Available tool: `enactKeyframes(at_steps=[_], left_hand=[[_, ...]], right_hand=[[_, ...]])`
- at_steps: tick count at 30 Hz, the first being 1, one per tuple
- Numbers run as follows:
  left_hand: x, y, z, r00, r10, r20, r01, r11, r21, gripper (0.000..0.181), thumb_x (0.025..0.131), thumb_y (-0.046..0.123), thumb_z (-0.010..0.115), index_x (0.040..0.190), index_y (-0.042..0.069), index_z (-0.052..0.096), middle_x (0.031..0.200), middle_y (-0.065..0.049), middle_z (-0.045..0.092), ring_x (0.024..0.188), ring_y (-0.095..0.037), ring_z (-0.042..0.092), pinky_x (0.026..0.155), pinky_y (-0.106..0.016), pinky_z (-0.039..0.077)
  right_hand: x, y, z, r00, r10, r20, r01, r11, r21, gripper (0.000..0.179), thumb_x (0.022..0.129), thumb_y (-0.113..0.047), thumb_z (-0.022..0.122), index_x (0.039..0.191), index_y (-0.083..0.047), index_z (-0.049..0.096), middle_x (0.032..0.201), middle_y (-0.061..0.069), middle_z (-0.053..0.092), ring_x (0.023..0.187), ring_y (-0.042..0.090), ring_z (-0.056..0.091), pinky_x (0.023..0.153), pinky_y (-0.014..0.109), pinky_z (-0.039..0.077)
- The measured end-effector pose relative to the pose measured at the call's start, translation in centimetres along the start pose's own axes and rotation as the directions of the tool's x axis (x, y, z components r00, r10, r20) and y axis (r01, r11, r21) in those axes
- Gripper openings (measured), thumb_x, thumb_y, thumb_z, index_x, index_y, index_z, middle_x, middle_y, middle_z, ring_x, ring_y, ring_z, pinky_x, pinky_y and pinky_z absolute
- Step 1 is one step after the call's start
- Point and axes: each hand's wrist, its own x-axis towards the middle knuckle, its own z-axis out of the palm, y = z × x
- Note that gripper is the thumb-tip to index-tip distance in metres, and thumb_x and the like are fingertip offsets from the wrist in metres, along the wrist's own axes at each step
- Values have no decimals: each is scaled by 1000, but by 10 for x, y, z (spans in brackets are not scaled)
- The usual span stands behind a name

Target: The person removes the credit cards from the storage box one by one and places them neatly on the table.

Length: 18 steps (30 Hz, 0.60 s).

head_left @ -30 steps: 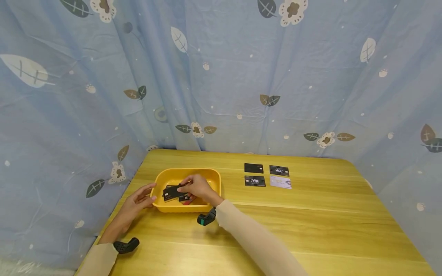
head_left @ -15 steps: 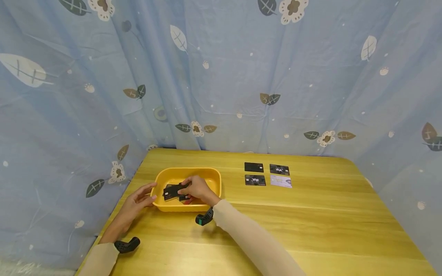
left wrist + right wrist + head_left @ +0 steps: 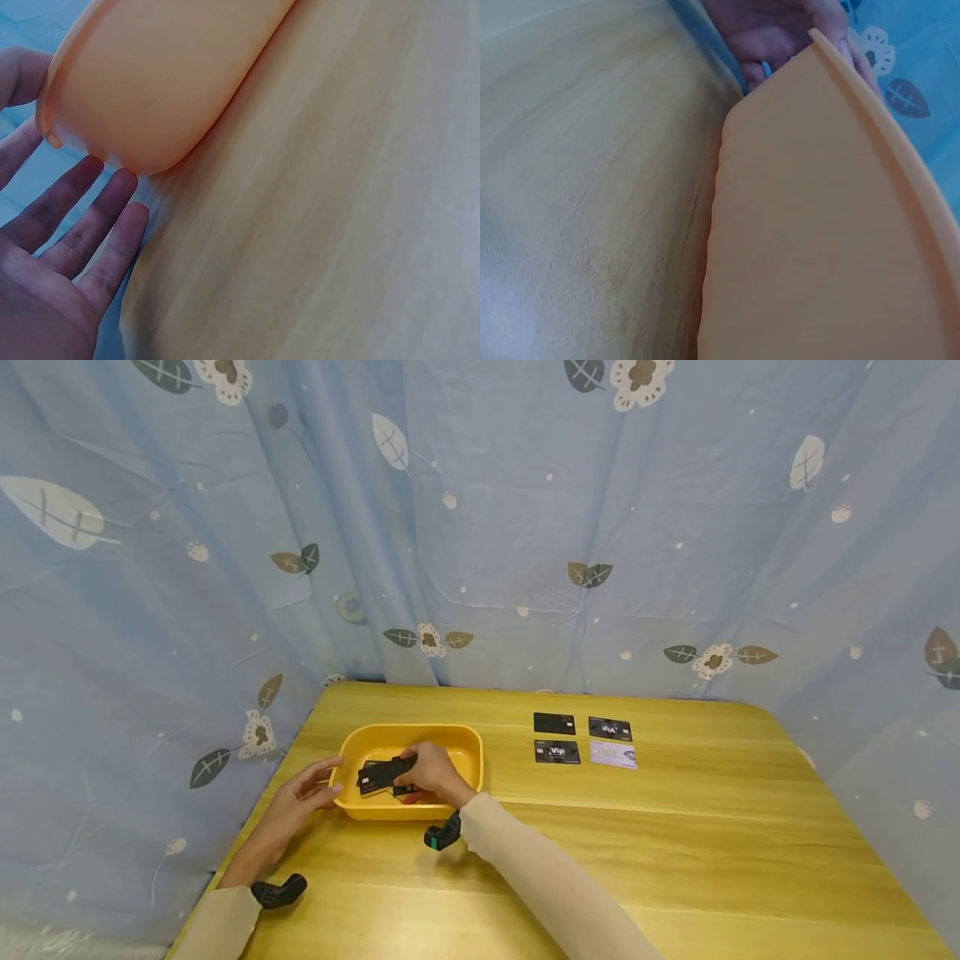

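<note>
A yellow plastic basin (image 3: 467, 750) stands at the left of the wooden table. Inside it lies a loose pile of bank-style cards, with a red corner (image 3: 412, 797) showing. My right hand (image 3: 437, 772) reaches over the near right rim and pinches the right end of a black VIP card (image 3: 377, 780) on top of the pile. Its fingertips are partly hidden behind the hand. At the basin's left end, my left hand (image 3: 296, 802) holds the rim; in the left wrist view its other fingers (image 3: 120, 191) spread beneath the basin wall (image 3: 161, 82).
Right of the basin, cards lie in two rows: a plain black card (image 3: 554, 723), a black Vip card (image 3: 610, 729), another black Vip card (image 3: 557, 752) and a lilac card (image 3: 612, 754). A blue patterned curtain (image 3: 480, 527) hangs behind and left of the table (image 3: 637, 852).
The head view has shifted very slightly. Both hands stay at the basin, the right one still pinching the black card with barely any movement.
</note>
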Motion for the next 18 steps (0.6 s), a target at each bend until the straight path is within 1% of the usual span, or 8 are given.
enactKeyframes(at_steps=[3, 6, 9, 14, 16, 18], left_hand=[[0, 0, 0, 1000, -7, -2, 7, 1000, -3, 61, 101, 33, 68, 155, 15, 46, 151, -18, 47, 113, -4, 59, 90, -28, 57], [0, 0, 0, 1000, -8, -2, 8, 1000, -6, 61, 101, 33, 69, 155, 15, 46, 150, -19, 47, 112, -5, 60, 89, -28, 57], [0, -1, 0, 1000, -6, 1, 6, 1000, -11, 62, 100, 35, 69, 155, 15, 46, 150, -19, 47, 112, -5, 60, 89, -28, 57], [0, 0, -1, 1000, 2, 9, -1, 1000, -23, 63, 100, 35, 69, 155, 15, 45, 150, -19, 47, 113, -5, 60, 90, -29, 58], [-1, 0, -1, 1000, 3, 10, -3, 1000, -25, 63, 100, 34, 69, 155, 14, 45, 150, -19, 47, 112, -5, 60, 89, -29, 58], [-2, 1, -1, 1000, 4, 10, -4, 1000, -24, 63, 100, 33, 69, 155, 14, 46, 149, -19, 47, 112, -5, 61, 89, -29, 58]], right_hand=[[1, 0, -1, 1000, -2, 0, 2, 999, -50, 55, 82, -11, 88, 133, -4, 68, 119, 13, 70, 77, 13, 63, 65, 24, 54], [1, 1, -1, 1000, 13, 6, -12, 999, -49, 60, 83, -12, 88, 137, -4, 65, 120, 13, 70, 73, 13, 62, 61, 24, 52], [2, 2, -1, 1000, 15, 9, -14, 999, -39, 59, 83, -12, 88, 137, -4, 65, 117, 14, 71, 68, 14, 64, 59, 25, 53], [3, 3, -2, 1000, 4, -1, -4, 998, -55, 52, 81, -12, 90, 129, -3, 70, 113, 11, 71, 70, 13, 63, 61, 25, 54], [3, 2, -2, 1000, 12, 7, -11, 998, -55, 51, 81, -12, 90, 128, -3, 71, 109, 11, 72, 64, 12, 59, 57, 24, 51], [3, 2, -3, 999, 21, 26, -20, 998, -53, 54, 82, -12, 89, 132, -5, 69, 108, 11, 74, 53, 13, 52, 50, 24, 46]])
